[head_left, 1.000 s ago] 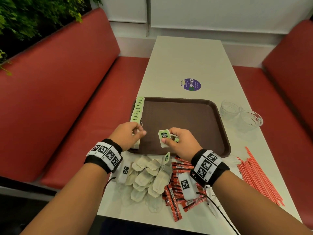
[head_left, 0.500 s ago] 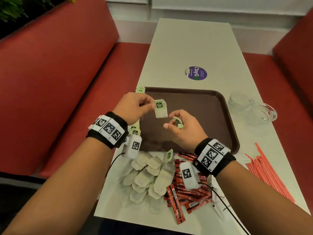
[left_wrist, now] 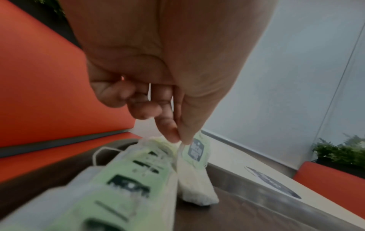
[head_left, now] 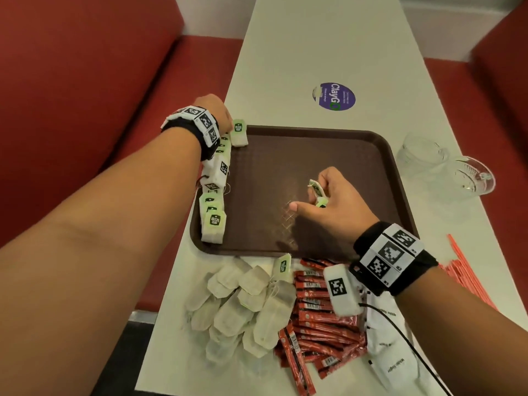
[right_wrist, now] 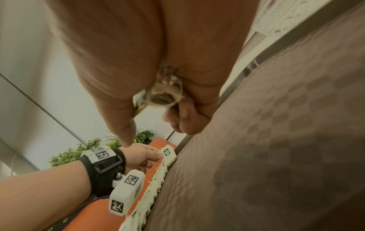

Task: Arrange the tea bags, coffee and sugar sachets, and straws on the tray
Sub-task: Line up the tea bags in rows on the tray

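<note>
The left hand (head_left: 218,114) has carried a green-tagged white tea bag (head_left: 239,133) from mid-air to the far end of the row of tea bags (head_left: 213,212) along the brown plastic tray's (head_left: 380,155) left rim, thumb and forefinger pinching its top; the row is one longer. The right hand (head_left: 333,204) curls around another tea bag (head_left: 316,191) over the tray's bare middle. Room remains rightward; the rim is close on the left.

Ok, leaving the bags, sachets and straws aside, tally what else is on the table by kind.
Brown tray: 1
Clear glass cups: 2
Round purple sticker: 1
Total: 4
</note>
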The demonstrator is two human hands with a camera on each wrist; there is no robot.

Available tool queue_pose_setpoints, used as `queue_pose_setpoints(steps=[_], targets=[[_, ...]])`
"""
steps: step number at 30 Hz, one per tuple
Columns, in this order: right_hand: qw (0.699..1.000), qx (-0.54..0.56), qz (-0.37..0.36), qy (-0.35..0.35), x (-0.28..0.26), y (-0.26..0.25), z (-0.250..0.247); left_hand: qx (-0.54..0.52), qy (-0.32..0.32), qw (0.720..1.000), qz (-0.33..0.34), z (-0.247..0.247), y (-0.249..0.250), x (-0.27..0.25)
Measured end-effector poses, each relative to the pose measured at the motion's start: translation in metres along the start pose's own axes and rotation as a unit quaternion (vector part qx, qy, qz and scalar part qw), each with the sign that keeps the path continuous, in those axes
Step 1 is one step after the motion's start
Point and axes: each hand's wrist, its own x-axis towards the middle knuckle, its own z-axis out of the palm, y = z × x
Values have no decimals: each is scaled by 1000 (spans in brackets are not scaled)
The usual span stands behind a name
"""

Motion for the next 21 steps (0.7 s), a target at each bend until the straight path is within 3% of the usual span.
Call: queue_pose_setpoints(steps=[8,13,16,21], targets=[[999,-17,-4,-48,6,-4,3,48,-15,999,-8,9,6,11],[1000,7,0,-27,8,-10,5,70,-10,997,6,12,10,5],[999,33,1,-17,9,-11,5,58,1,997,50,14,13,0],[998,62,8,-13,12,-14,7,105,-82,987,93,20,15,-9]])
